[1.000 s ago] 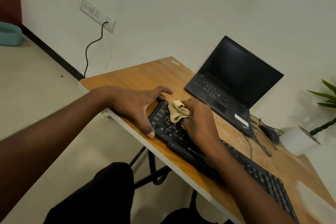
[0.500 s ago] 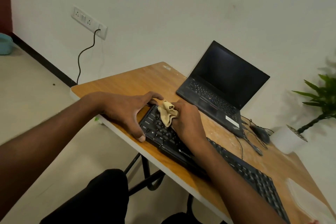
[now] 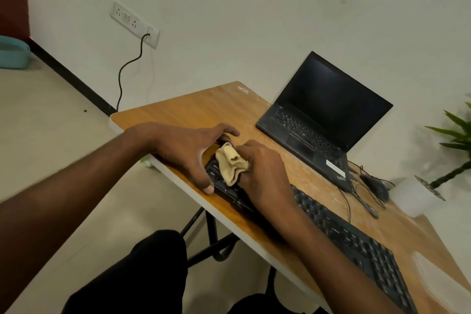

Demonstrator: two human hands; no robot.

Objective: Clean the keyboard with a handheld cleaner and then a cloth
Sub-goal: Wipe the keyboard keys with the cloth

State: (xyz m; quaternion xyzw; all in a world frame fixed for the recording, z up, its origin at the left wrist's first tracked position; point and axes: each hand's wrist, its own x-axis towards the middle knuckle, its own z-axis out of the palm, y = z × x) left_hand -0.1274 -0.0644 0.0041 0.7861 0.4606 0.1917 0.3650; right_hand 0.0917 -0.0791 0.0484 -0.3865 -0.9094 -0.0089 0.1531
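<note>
1. The keyboard (image 3: 356, 242) lies along the near edge of the table (image 3: 183, 112), running from the left end under both hands out toward the lower right corner of the view.
2. The right hand (image 3: 265, 176) has its fingers curled round a bunched tan cloth (image 3: 233, 164) and presses it onto the keys at the keyboard's left end.
3. The left hand (image 3: 188, 150) clamps that same end: fingers hooked over the far edge, thumb down against the near edge, holding the board steady.
4. No handheld cleaner shows anywhere in view, and the cloth is the tool in use, so I judge the first stage is likely over and the wiping stage is under way (I cannot confirm the cleaner was used).
5. The cloth sits at the extreme left keys; whether the long run of keys to the right is already wiped or still waiting cannot be told from here, since no dust or streaks are readable on the dark keys.
6. Behind the keyboard stand an open laptop (image 3: 326, 115), a mouse (image 3: 377, 187) with its cables, and a potted plant (image 3: 453, 158) at the right edge.
</note>
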